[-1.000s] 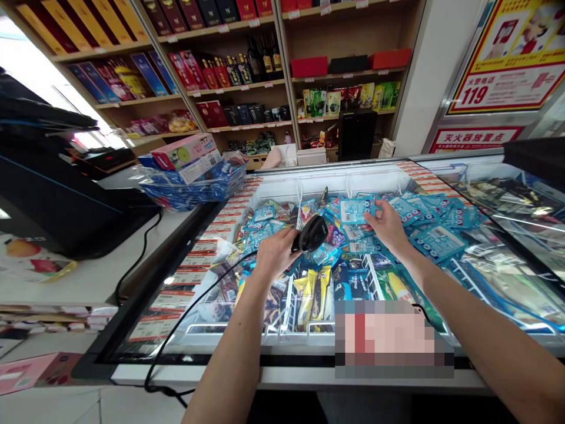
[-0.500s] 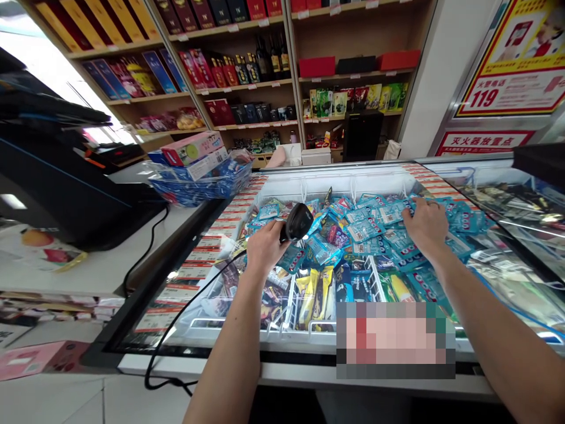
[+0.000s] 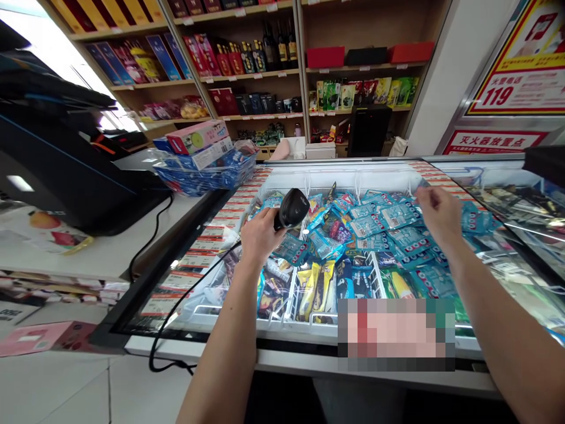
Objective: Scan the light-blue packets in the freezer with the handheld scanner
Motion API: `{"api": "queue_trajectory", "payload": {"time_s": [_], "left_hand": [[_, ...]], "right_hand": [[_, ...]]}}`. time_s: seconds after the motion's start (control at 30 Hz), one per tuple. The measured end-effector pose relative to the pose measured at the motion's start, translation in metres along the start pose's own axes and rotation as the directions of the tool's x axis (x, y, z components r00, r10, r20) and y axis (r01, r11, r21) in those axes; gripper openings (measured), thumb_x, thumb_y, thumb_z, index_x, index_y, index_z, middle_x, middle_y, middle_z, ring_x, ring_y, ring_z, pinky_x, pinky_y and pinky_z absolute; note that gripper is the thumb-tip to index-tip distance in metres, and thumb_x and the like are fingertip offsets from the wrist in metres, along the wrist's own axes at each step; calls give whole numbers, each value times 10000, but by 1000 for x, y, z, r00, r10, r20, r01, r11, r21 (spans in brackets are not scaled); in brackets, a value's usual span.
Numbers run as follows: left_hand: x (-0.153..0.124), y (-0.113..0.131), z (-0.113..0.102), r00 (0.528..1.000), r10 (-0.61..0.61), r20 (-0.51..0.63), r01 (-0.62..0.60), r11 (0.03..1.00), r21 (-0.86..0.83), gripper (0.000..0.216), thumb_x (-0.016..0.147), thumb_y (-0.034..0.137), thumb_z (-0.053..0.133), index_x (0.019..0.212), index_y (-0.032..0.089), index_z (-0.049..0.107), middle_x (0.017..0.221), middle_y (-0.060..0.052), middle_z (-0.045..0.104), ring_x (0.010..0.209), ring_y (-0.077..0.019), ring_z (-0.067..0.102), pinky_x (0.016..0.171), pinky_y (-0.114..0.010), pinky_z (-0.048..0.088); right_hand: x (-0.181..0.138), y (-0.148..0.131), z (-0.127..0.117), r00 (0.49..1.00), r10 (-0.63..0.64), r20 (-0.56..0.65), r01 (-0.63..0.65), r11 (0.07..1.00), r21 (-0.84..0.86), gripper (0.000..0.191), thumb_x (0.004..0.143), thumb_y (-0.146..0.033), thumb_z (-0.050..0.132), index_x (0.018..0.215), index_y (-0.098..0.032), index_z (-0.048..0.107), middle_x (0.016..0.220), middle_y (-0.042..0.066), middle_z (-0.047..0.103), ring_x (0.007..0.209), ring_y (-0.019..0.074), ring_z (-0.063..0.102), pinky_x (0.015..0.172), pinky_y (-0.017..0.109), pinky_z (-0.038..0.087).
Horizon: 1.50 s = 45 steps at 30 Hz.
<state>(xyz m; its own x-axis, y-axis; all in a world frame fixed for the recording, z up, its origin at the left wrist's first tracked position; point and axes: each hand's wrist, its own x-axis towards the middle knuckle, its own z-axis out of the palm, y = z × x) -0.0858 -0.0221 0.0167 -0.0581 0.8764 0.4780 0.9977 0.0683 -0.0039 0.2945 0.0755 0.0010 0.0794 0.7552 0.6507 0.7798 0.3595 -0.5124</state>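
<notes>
My left hand (image 3: 259,235) is wrapped round the handle of a black barcode scanner (image 3: 293,209), whose cable trails down to the left. The scanner's head is over an open chest freezer (image 3: 282,323) full of wrapped ice creams. Above the right of the pile is my right hand (image 3: 441,217), fingers loosely curled and slightly blurred, with nothing visible in them. Light-blue packets (image 3: 399,217) lie heaped just left of and below that hand. Another blue packet (image 3: 477,219) is right beside it. Yellow-wrapped bars (image 3: 316,288) lie in a wire compartment nearer me.
At the left stand a black checkout machine (image 3: 66,159) and a blue basket (image 3: 194,176) with boxes on top. The freezer's glass lid and price-label strips (image 3: 194,265) frame the opening. Shelves of bottles and boxes (image 3: 325,57) rise behind. A pink box (image 3: 48,338) sits lower left.
My right hand has lifted off the blue packets, its fingers curling in. The left hand and scanner have shifted slightly left and up in view, as the whole view has moved a little.
</notes>
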Motion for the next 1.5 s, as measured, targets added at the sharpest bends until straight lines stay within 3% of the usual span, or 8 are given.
{"api": "queue_trajectory", "payload": {"time_s": [0.27, 0.47, 0.63, 0.9, 1.03, 1.2, 1.37, 1.5], "left_hand": [[-13, -35, 6, 999, -33, -5, 33, 999, 39, 350, 747, 365, 515, 1067, 224, 529, 967, -66, 607, 890, -233, 566, 603, -281, 362], [-14, -44, 18, 999, -50, 0, 50, 998, 49, 347, 762, 407, 497, 1048, 214, 542, 964, -72, 613, 875, -231, 572, 586, -282, 349], [-12, -44, 17, 999, -45, -13, 45, 997, 70, 354, 753, 406, 513, 1058, 228, 533, 962, -54, 616, 874, -230, 576, 568, -289, 349], [-14, -43, 14, 998, -48, 27, 46, 997, 56, 324, 767, 401, 502, 1028, 213, 543, 975, -68, 617, 889, -232, 578, 606, -290, 378], [-14, -44, 14, 998, -51, 26, 50, 998, 45, 319, 762, 392, 512, 1029, 219, 539, 964, -62, 618, 887, -235, 580, 603, -290, 377], [-15, -42, 14, 999, -33, 24, 32, 999, 39, 309, 759, 389, 513, 1018, 222, 541, 960, -58, 619, 887, -236, 582, 598, -291, 378], [-15, -41, 14, 1000, -3, 26, 3, 1000, 31, 323, 765, 374, 503, 1052, 228, 529, 992, -57, 618, 924, -235, 577, 624, -293, 391], [-15, -42, 15, 1000, 15, 24, -16, 999, 28, 332, 767, 382, 499, 1064, 235, 525, 1015, -55, 615, 927, -232, 578, 631, -295, 397]], "right_hand": [[-22, -59, 28, 801, -378, 465, 338, 926, 171, 283, 853, -413, 431, 912, -242, 649, 887, 34, 663, 861, 213, 571, 829, 383, 390], [-29, -76, 54, 571, -511, 642, 456, 848, 270, 229, 862, -329, 449, 941, -261, 652, 940, 35, 654, 899, 210, 559, 848, 409, 366], [-35, -102, 73, 461, -558, 690, 474, 812, 339, 203, 861, -334, 471, 946, -266, 642, 922, 34, 651, 885, 195, 559, 820, 378, 397], [-54, -158, 102, 386, -670, 634, 554, 718, 422, 420, 851, -480, 435, 1187, -245, 530, 1144, 91, 567, 1004, 224, 516, 826, 367, 423], [-59, -160, 106, 315, -716, 622, 621, 652, 435, 415, 811, -483, 507, 1170, -278, 545, 1274, 69, 486, 1105, 241, 459, 892, 401, 383], [-47, -136, 88, 358, -618, 700, 544, 747, 382, 311, 803, -444, 539, 1043, -260, 610, 1147, 50, 580, 995, 224, 530, 826, 383, 415], [-36, -136, 91, 479, -550, 684, 522, 805, 281, 367, 816, -467, 510, 1101, -241, 562, 1129, 81, 586, 999, 238, 529, 803, 374, 431], [-36, -149, 109, 337, -663, 669, 542, 718, 438, 522, 804, -474, 525, 1278, -285, 417, 1268, 58, 498, 1120, 232, 461, 884, 373, 403]]}}
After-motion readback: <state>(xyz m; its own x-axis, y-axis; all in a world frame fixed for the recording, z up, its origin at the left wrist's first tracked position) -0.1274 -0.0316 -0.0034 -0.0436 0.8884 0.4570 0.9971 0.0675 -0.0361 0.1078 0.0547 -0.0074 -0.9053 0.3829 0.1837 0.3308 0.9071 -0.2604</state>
